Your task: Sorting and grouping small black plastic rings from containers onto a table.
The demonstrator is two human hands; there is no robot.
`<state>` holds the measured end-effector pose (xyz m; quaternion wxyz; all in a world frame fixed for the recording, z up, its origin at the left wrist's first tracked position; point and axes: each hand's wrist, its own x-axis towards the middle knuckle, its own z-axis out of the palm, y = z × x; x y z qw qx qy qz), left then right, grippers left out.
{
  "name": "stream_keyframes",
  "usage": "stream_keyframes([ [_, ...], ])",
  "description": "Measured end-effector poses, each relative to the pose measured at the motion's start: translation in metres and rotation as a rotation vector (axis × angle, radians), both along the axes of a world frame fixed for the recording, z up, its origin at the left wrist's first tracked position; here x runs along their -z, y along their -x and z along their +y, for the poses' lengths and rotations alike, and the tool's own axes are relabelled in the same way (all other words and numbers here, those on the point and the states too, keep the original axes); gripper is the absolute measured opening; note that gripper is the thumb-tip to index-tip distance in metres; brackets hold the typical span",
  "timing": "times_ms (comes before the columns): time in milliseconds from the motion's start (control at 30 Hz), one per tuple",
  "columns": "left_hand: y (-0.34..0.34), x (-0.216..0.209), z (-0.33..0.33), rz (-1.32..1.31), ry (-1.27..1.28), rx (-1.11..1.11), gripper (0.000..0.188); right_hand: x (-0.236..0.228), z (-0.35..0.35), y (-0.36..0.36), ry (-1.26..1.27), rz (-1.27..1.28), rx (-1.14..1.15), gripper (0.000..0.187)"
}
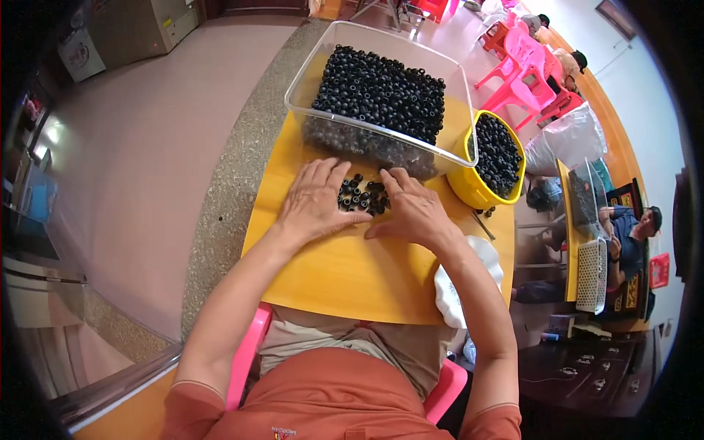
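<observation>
Several small black ring-shaped pieces (pixel 358 194) lie in a loose group on the yellow tabletop (pixel 330 275). My left hand (pixel 314 198) rests palm down at the left of the pieces, its fingers stretched away from me and its thumb pointing inward. On the other side, my right hand (pixel 413 209) lies in the same way, fingers extended. Between them the hands frame the pieces, and neither grips anything I can see. Just beyond my fingertips stands a clear plastic bin (pixel 381 136) heaped with the same black pieces.
A yellow tub (pixel 467 187) of black pieces stands right of the bin, with a thin dark stick (pixel 484 225) near it. Beside my right forearm lies a white scalloped dish (pixel 449 295). Farther right, a person (pixel 629 235) sits at another table. Pink chairs (pixel 524 70) stand behind.
</observation>
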<state>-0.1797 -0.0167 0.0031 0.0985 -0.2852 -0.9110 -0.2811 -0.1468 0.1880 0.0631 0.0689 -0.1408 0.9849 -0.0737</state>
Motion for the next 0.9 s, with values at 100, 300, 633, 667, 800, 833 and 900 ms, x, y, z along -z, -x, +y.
stream_keyframes([
  [100,0.004,0.003,0.002,0.023,-0.024,0.106,0.089,0.006,0.0,0.006,0.041,-0.022,-0.048,0.103],
  [300,0.003,-0.007,0.002,-0.038,0.015,0.223,0.074,0.007,-0.007,0.002,0.108,-0.102,-0.089,0.1],
  [633,-0.004,-0.006,-0.003,0.004,0.024,0.254,0.069,0.019,0.024,-0.001,0.446,0.0,-0.085,0.054],
  [667,-0.004,-0.006,-0.001,0.005,0.016,0.256,0.069,0.026,0.027,0.0,0.31,0.14,-0.122,0.05],
  [800,-0.005,-0.002,0.0,0.016,0.01,0.237,0.068,0.036,0.021,0.0,0.19,0.149,-0.077,0.049],
  [833,-0.005,-0.003,-0.001,0.017,0.01,0.235,0.068,0.035,0.018,0.0,0.187,0.143,-0.077,0.049],
  [900,-0.005,-0.005,-0.003,-0.026,-0.017,0.251,0.068,0.031,0.016,0.001,0.185,0.137,-0.079,0.048],
])
